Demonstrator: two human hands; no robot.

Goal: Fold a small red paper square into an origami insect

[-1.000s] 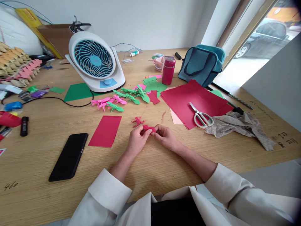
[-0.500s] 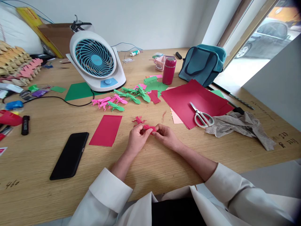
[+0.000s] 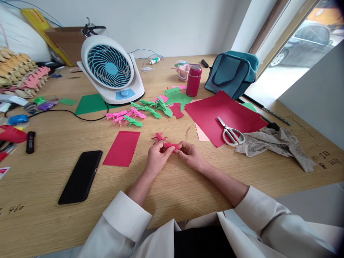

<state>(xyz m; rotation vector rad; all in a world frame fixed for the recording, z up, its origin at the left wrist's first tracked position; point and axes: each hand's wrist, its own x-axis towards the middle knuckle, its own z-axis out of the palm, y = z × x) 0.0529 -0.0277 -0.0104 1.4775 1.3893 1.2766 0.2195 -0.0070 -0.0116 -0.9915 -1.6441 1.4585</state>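
Note:
A small folded piece of red paper [image 3: 172,146] is pinched between my two hands above the table. My left hand [image 3: 158,156] grips its left end with thumb and fingers. At its right end, the thumb and fingertips of my right hand [image 3: 190,154] are closed on it. Just behind my left fingers lies a red folded paper figure [image 3: 159,137] with thin legs, partly hidden. Farther back are several green paper figures [image 3: 150,109] and pink paper figures [image 3: 119,116]. A stack of red paper rectangles [image 3: 122,148] rests left of my hands.
A black phone [image 3: 80,177] lies at the left. White-handled scissors [image 3: 231,134] sit on large red sheets [image 3: 225,111], beside a crumpled cloth [image 3: 274,145]. Behind stand a fan [image 3: 111,71], a red flask [image 3: 194,81] and a blue bag [image 3: 232,74].
The view has shifted very slightly. Both hands keep their pinch on the folded red paper, with hardly any visible movement.

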